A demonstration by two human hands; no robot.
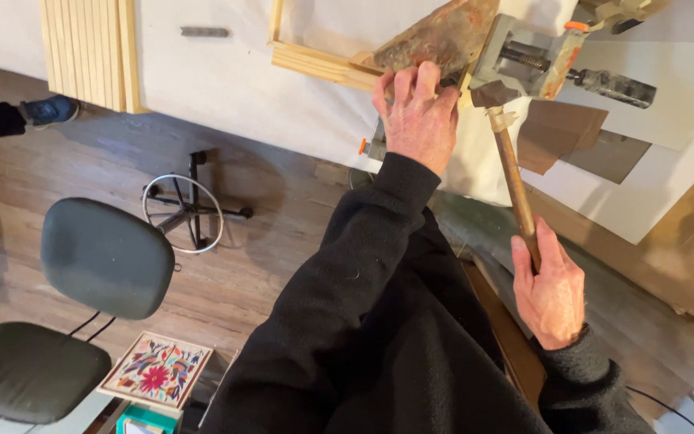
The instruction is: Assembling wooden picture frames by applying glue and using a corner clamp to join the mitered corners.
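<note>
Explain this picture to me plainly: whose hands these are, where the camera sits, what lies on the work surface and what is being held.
There is no machine here. A camera worn on a person's head looks down at their own two hands in black sleeves. The left hand presses on a wooden frame at its corner, lying on a white-covered table. A grey corner clamp grips that corner. The right hand holds a hammer by its wooden handle, head at the clamp. A stack of wooden strips also lies there. On the floor stands a padded chair.
</note>
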